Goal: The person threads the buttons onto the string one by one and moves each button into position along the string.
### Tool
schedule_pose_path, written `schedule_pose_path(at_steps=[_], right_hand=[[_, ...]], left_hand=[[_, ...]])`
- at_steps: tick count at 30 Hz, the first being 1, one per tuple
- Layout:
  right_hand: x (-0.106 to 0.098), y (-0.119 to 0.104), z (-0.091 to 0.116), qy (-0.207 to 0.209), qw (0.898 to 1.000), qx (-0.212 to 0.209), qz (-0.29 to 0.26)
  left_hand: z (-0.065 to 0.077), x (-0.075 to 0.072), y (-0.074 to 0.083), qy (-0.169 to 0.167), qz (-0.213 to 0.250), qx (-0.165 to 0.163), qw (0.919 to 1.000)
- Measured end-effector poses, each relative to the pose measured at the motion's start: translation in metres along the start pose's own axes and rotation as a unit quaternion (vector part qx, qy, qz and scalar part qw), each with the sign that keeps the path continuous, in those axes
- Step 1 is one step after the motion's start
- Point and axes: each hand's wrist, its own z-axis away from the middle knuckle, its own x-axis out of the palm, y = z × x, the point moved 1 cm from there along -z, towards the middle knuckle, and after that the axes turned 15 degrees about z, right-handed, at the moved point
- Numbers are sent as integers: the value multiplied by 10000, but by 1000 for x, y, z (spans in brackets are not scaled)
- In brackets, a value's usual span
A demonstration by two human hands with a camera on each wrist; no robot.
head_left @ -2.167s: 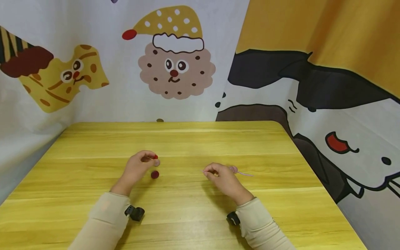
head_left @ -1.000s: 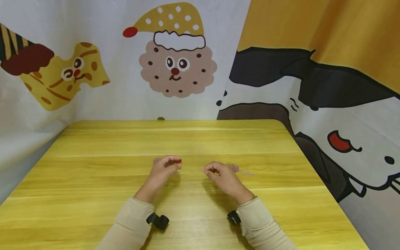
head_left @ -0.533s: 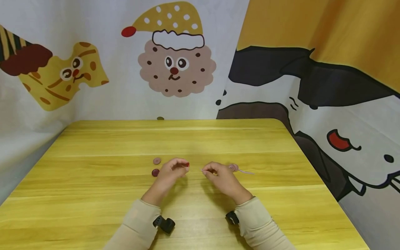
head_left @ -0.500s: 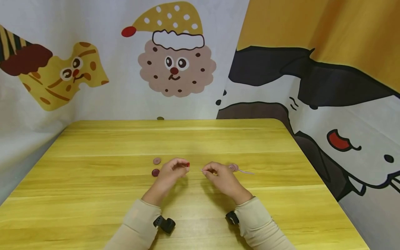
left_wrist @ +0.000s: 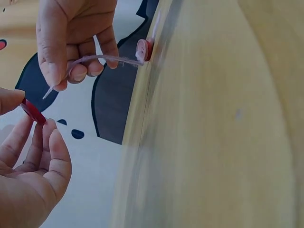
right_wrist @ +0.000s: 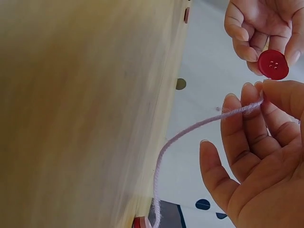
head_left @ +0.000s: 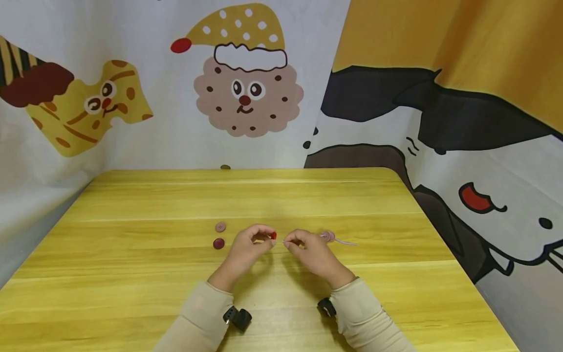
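Note:
My left hand (head_left: 250, 247) pinches a red button (right_wrist: 273, 64) by its edge; four-hole style face shows in the right wrist view. Close beside it, my right hand (head_left: 314, 252) pinches a pale purple yarn (right_wrist: 190, 128) near its end, and a short tip pokes out past the fingertips toward the button. From those fingers the yarn runs down to pink buttons (head_left: 327, 236) threaded on it, lying on the table behind the right hand. The yarn's other end trails to the right of them.
A pink button (head_left: 220, 227) and a dark red button (head_left: 218, 243) lie on the wooden table (head_left: 140, 274), left of the left hand. Black wrist cameras (head_left: 238, 319) sit on both sleeves. A printed curtain (head_left: 149, 146) hangs behind the table.
My left hand has carried the red button rightward, from beside the loose buttons to just short of the yarn tip. My right hand has stayed nearly in place.

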Motion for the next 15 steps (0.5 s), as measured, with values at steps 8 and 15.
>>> schedule_pose_path(at_steps=[8,15], right_hand=[[1,0,0,-45,10000,-39,16],[1,-1,0,-72,9999,-143,14]], left_hand=[[1,4,2,-27,-98,176,9998],[1,6,1,-151,-256,367,9989]])
